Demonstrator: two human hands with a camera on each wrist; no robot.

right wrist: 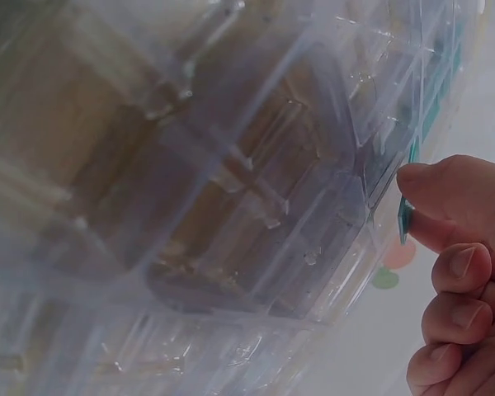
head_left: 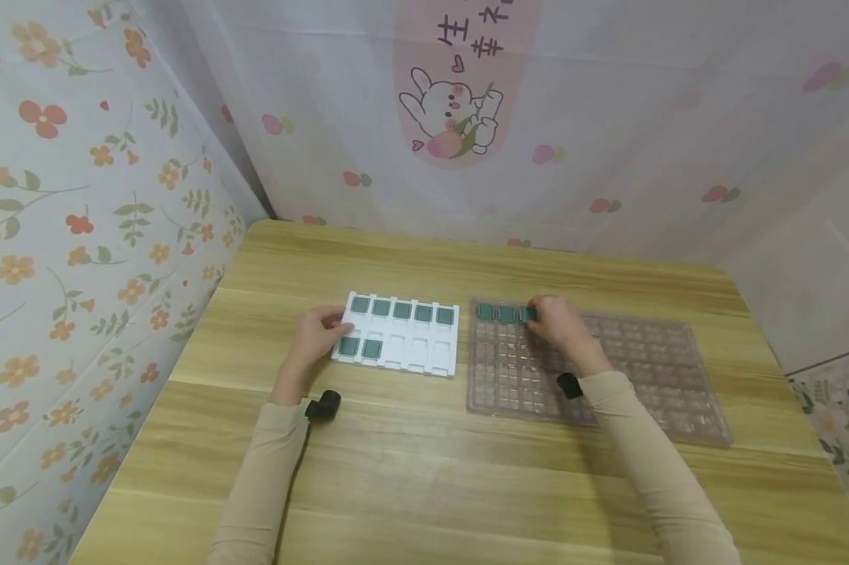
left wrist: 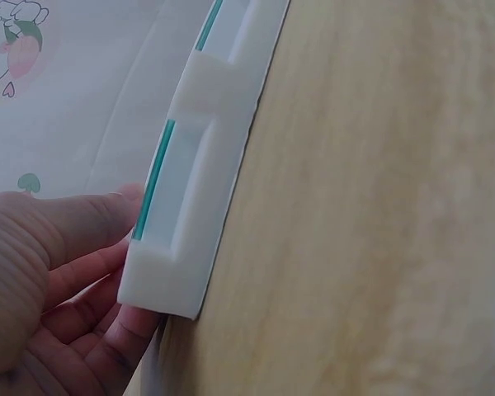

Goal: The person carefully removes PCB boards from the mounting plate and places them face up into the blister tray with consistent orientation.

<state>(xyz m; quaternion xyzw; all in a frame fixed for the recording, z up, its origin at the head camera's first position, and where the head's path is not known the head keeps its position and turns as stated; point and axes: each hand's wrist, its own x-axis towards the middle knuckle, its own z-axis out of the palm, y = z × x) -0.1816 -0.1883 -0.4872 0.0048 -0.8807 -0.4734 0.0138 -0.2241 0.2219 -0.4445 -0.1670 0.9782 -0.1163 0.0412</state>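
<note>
while the left hand [head_left: 315, 337] holds the left end of the white tray [head_left: 403, 328], thumb on the upper edge and fingers tucked round the end and below, the right hand [head_left: 560, 322] works at the far edge of the transparent tray [head_left: 643, 369]. right grip is closed on a small green chip [right wrist: 404, 219], pinched between thumb and index finger, remaining fingers curled toward the palm. that chip sits edge-on in the right wrist view, at the third spot from the left in the transparent tray's far row; cannot tell if it touches its pocket. two more green chips [head_left: 506, 314] lie just left of it, same row. white tray has two rows: five seated chips [head_left: 402, 311] fill the far one, two seated chips [head_left: 372, 349] take the left end of the near one. both trays are on the wood-grain bench [head_left: 396, 471], side by side with a narrow gap, white one left, transparent one right. beige sleeves [head_left: 251, 486] on both arms, black wrist device [head_left: 324, 406] beside the left cuff. pale printed cloth [head_left: 311, 78] hangs behind the bench, floral cloth [head_left: 43, 275] at left.
</note>
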